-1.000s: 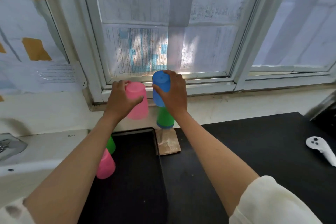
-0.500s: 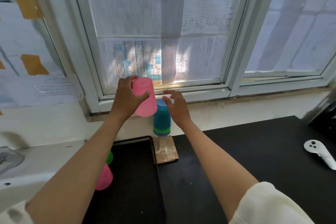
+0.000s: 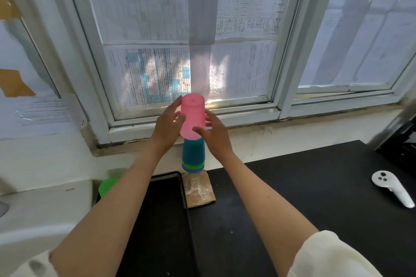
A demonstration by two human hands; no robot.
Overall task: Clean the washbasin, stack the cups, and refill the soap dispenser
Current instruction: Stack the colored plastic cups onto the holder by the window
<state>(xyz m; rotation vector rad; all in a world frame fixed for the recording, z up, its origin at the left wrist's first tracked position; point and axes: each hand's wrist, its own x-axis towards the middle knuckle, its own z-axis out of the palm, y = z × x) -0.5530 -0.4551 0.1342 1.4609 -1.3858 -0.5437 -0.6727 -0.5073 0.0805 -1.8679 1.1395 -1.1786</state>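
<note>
Nearest, two cream fabric sleeves (image 3: 333,256) at the lower corners, bare forearms running forward from them; beneath the arms, a black rectangular tray (image 3: 166,220) on a matt black counter (image 3: 304,186); at left, a white ceramic washbasin (image 3: 45,204) with a small maker's mark on its rim; just behind its right corner, a green translucent plastic cup (image 3: 107,186), partly hidden by the left forearm, orientation unclear; at far right on the counter, a white handheld controller (image 3: 392,189); beyond the tray's top right corner, a brown paper-like pad (image 3: 199,189) carrying the stack: a blue plastic cup (image 3: 193,153), inverted, nested over a green plastic cup (image 3: 193,166) of which only a rim band shows; directly above, a pink translucent plastic cup (image 3: 193,117), inverted, long axis upright and in line with the stack, its open mouth just over the blue cup's closed base, apparently beginning to sleeve it; left hand (image 3: 167,126) on the pink cup's left wall, fingers spread and lightly curled round it, thumb at the front; right hand (image 3: 213,130) on its right wall, fingers loosely extended, fingertips touching the lower rim; both hands equally near, the stack straight below the fingers, so the coming move is judged a plain vertical lowering; farthest, a white-framed window (image 3: 191,119) papered over with printed sheets (image 3: 157,74).
</note>
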